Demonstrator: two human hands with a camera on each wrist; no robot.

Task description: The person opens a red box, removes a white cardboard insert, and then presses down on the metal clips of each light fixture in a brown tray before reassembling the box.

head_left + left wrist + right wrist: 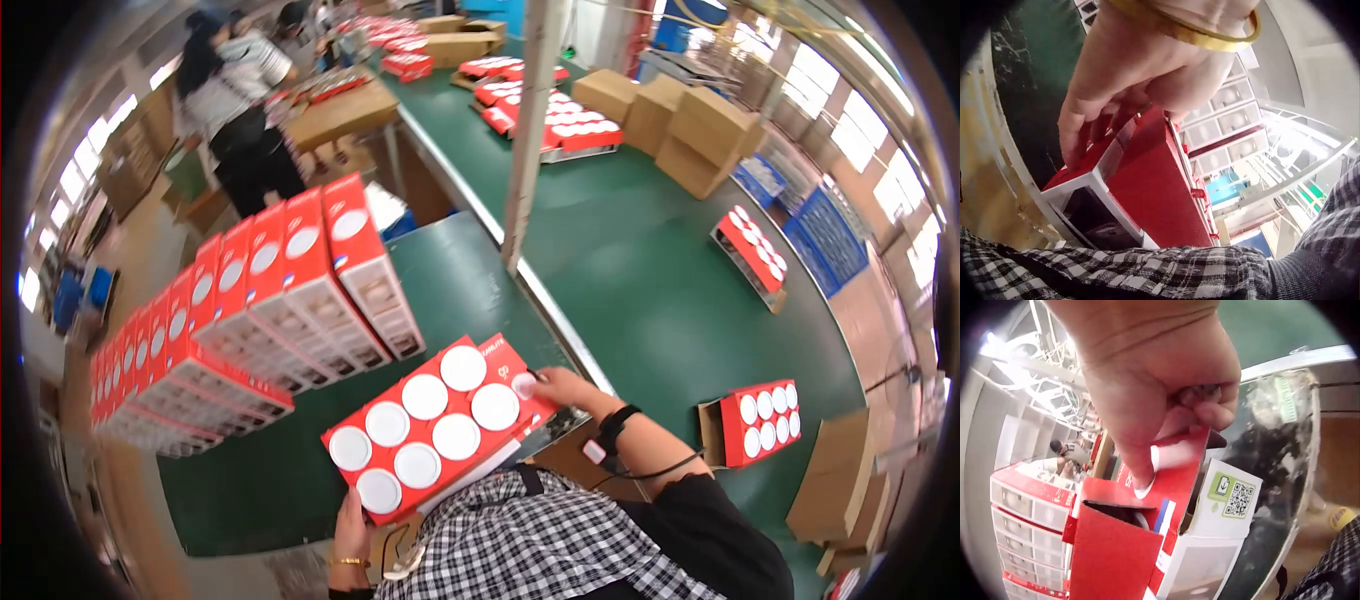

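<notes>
A long red box (440,430) with several white discs on its upper face lies tilted in front of my body. At its lower left corner my left hand (350,525) grips the end, fingers on one side and thumb on the other, as the left wrist view shows. My right hand (568,388) is at the opposite end. Up close in the right wrist view, its thumb presses a white circle on a red end flap (1124,481), with the other fingers curled at the edge. Beside this flap a white side flap (1225,499) with a printed code sticks out.
Upright red-and-white boxes (300,290) stand in a row on the left of the green bench. Beyond a metal rail (560,325), a green conveyor (640,260) carries more red boxes (765,420) and brown cartons (690,130). A post (530,130) rises at the rail. People (240,110) stand at the back left.
</notes>
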